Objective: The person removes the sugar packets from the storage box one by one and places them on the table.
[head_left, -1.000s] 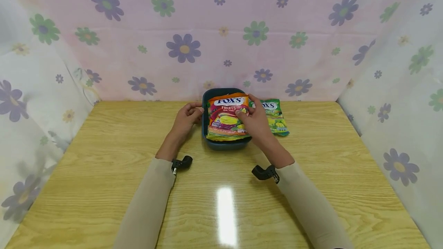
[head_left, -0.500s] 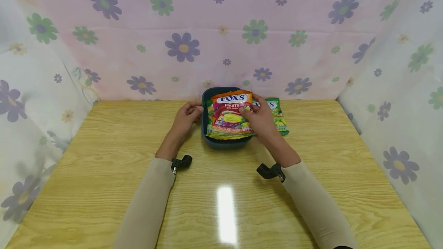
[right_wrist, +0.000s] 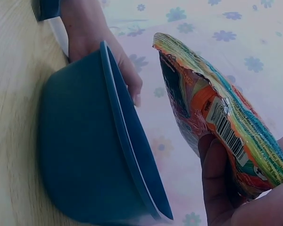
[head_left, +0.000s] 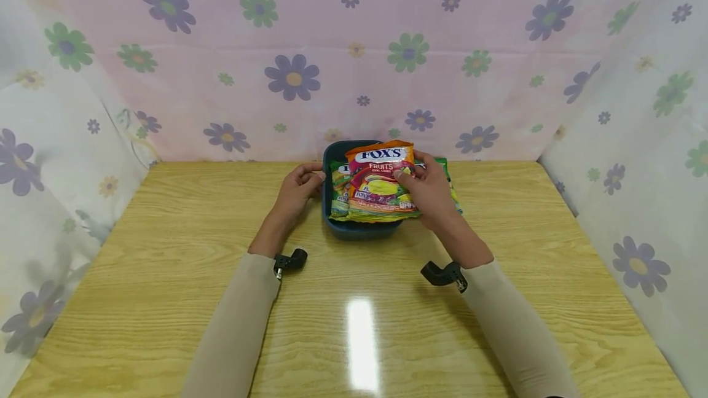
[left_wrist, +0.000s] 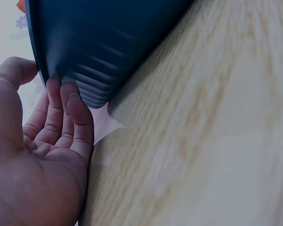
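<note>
My right hand [head_left: 434,192] grips the right edge of an orange and red Fox's Fruits candy bag [head_left: 380,186], thumb on its front. In the right wrist view the candy bag [right_wrist: 221,117] is up beyond the rim of the dark blue plastic bin [right_wrist: 85,141], with fingers [right_wrist: 214,172] behind its back. My left hand [head_left: 298,189] pinches the bin's left rim; in the left wrist view the thumb sits at the rim and the fingers [left_wrist: 80,113] lie against the ribbed outer wall. Inside the bin [head_left: 362,233], a green Fox's candy bag [head_left: 338,195] shows, partly covered.
Another green candy bag [head_left: 455,195] lies on the wooden table [head_left: 310,324] right of the bin, mostly behind my right hand. A flowered cloth wall [head_left: 221,78] rises just behind the bin. Black wrist camera mounts [head_left: 442,274] stick out from both sleeves.
My right hand has moved right with the orange and red candy bag, baring the green candy bag at the bin's left side. The left hand has stayed at the rim.
</note>
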`<action>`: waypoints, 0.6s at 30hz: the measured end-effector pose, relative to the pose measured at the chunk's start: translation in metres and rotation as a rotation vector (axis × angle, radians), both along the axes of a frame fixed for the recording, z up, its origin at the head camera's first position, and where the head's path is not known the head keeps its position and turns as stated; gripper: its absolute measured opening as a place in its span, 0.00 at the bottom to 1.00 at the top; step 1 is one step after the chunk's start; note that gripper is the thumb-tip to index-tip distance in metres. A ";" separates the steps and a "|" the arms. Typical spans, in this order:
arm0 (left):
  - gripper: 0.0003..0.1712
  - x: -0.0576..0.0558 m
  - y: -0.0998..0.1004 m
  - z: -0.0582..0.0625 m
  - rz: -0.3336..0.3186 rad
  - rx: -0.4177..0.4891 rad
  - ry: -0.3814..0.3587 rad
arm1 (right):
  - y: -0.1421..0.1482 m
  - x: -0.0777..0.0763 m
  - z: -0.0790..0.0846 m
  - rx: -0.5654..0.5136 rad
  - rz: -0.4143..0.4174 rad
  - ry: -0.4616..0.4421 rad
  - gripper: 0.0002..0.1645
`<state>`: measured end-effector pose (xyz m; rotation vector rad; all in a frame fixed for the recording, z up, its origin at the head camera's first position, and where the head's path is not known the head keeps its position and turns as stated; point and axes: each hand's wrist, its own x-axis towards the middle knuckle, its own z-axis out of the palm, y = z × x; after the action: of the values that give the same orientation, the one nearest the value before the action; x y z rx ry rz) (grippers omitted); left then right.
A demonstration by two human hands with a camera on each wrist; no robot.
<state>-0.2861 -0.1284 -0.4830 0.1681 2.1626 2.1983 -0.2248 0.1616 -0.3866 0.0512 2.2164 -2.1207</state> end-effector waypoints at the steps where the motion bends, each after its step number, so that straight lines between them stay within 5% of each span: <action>1: 0.23 0.000 0.000 0.000 0.000 0.000 0.000 | 0.002 0.000 0.000 -0.001 0.001 0.002 0.40; 18: 0.24 0.002 0.001 0.002 0.003 -0.007 -0.013 | 0.040 -0.009 0.008 0.070 0.018 0.000 0.37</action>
<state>-0.2841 -0.1271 -0.4813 0.1496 2.1655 2.1871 -0.2337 0.2016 -0.3782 0.0349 2.2814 -2.0338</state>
